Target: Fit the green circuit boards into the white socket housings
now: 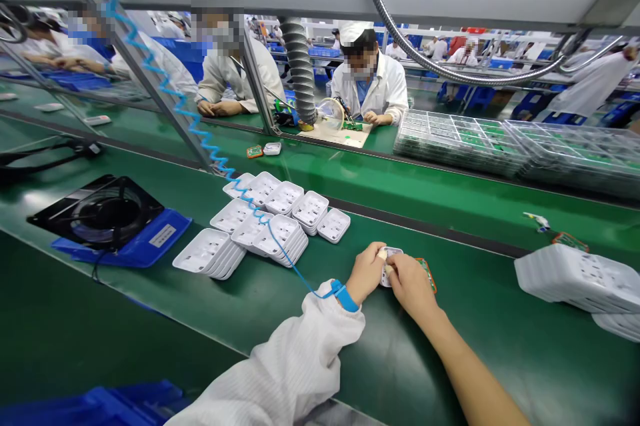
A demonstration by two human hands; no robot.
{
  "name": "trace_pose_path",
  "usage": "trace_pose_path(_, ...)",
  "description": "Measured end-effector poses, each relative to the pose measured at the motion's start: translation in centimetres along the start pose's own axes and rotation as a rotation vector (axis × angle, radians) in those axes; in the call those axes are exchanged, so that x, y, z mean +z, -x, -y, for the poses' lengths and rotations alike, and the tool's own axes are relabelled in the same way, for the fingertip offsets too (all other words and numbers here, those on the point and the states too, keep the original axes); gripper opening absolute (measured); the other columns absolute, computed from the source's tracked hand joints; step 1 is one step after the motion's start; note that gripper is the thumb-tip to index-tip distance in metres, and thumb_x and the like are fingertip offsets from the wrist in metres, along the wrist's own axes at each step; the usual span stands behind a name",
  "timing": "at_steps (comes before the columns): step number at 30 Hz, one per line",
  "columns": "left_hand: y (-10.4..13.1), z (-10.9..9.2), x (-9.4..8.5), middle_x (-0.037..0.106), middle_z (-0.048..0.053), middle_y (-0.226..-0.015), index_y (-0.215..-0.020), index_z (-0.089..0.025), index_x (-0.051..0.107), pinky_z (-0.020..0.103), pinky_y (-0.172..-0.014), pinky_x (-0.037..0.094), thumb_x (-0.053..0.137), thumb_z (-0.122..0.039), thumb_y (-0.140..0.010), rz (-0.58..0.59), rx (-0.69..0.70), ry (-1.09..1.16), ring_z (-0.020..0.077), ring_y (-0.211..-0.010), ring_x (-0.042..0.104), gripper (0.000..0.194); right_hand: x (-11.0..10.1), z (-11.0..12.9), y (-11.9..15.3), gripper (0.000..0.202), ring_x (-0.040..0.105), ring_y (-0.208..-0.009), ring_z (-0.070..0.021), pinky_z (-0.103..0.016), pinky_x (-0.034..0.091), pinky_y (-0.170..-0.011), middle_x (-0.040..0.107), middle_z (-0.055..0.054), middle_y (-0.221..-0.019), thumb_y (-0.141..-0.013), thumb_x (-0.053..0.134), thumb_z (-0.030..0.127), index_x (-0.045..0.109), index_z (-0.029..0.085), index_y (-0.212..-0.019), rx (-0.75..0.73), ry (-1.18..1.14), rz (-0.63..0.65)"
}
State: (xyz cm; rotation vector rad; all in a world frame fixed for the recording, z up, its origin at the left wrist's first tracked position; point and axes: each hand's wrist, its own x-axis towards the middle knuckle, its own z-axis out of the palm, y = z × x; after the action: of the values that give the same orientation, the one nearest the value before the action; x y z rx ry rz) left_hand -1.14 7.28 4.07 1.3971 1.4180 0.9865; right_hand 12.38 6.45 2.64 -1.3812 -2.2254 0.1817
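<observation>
On the green bench [480, 319], right of centre, a white casing [385, 278] is gripped by the left hand [367, 273]; an orange-edged board [429, 271] is overlapped by the nearer right hand [413, 285], grip unclear

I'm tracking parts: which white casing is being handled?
The white casing between the left hand and right hand, beside the orange-edged board; the others lie away from both hands.

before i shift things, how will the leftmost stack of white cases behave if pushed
The stack may slide apart, as its layers look offset. The layers are probably stiff, keeping crisp edges. It seems likely light for its size, looking like shallow plastic shells.
</observation>
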Motion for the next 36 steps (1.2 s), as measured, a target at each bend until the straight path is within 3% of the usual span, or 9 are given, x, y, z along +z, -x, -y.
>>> trace_pose_path(11, 0.2, -0.7, -0.4, 0.065, 0.004, -0.106, -0.105, -0.020, 0.060, 0.029, -0.084, 0.044, 0.041, -0.024, -0.085, 0.023, 0.022, -0.030, 0.0180, -0.096, 0.058, 0.029, 0.1, -0.6, 0.1, 0.012, 0.048, -0.075, -0.0187, -0.030, 0.036, -0.068, 0.054, -0.004, -0.078, -0.086, 0.039, 0.019, 0.050, 0.019, -0.083, 0.006, -0.052, -0.041)
trace_pose_path(25, 0.3, -0.3, -0.3, 0.065, 0.005, -0.107, -0.106, -0.020, 0.060, 0.031, -0.087, 0.044, 0.043, -0.023, -0.083, 0.010, 0.006, -0.113, 0.0199, -0.099, 0.058, 0.029, 1.0, -0.1, 0.0, 0.019, 0.043, -0.071, -0.0188, -0.031, 0.034, -0.065, 0.052, -0.005, -0.073, -0.086, 0.035, 0.017, 0.050, 0.019, -0.075, -0.125, 0.035, -0.065)
trace_pose_path(33, -0.5, 0.0, -1.1, 0.064, 0.005, -0.109, -0.109, -0.019, 0.059, 0.031, -0.090, 0.043, 0.040, -0.021, -0.084, -0.045, 0.042, -0.131, 0.0189, -0.100, 0.058, 0.031, -0.2, -0.4, 0.8, 0.018, 0.047, -0.084, -0.0208, -0.033, 0.035, -0.072, 0.057, -0.007, -0.091, -0.089, 0.044, 0.030, 0.055, 0.018, -0.094, -0.110, 0.037, -0.051)
trace_pose_path(36, -0.7, -0.1, -1.5, 0.064, 0.005, -0.110, -0.112, -0.019, 0.058, 0.031, -0.093, 0.042, 0.041, -0.019, -0.083, -0.064, 0.043, -0.129, 0.0185, -0.102, 0.058, 0.033, -0.3, -0.6, 1.1, 0.019, 0.046, -0.081, -0.0209, -0.033, 0.035, -0.070, 0.057, -0.008, -0.087, -0.090, 0.043, 0.029, 0.058, 0.018, -0.092, -0.124, 0.127, -0.061)
